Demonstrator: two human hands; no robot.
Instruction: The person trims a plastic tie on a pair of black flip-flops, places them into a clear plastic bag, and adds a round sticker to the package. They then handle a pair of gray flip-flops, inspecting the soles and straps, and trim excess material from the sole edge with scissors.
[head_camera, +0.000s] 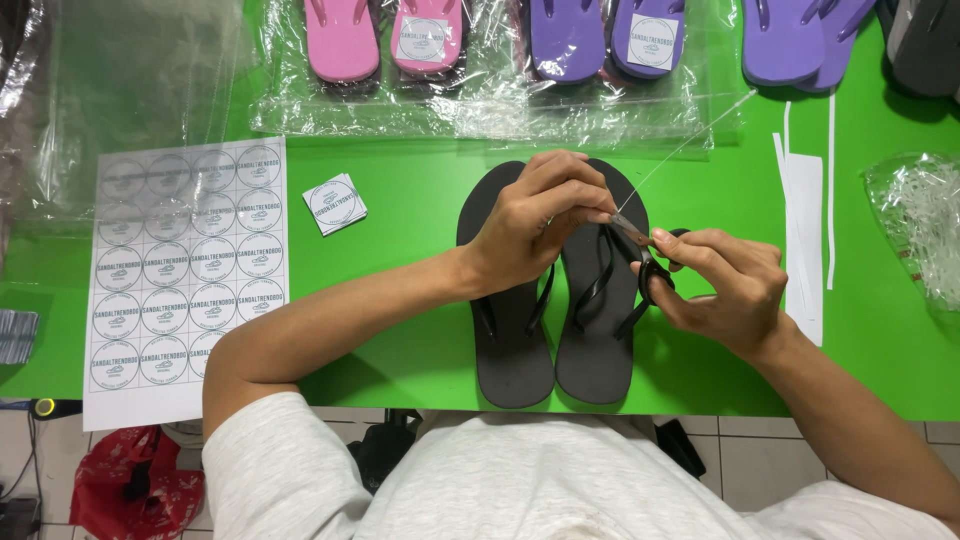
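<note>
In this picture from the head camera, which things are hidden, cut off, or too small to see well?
- Head view: the left hand covers the upper straps of the black flip-flops.
- Head view: the scissors sit mostly inside the right hand, so whether the blades are open is unclear.
- Head view: the clear thread is too thin to follow to its end.
- Head view: the pink pair and purple pair are cut off by the top edge.

left hand (530, 225) fingers pinched, right hand (725, 285) gripping
</note>
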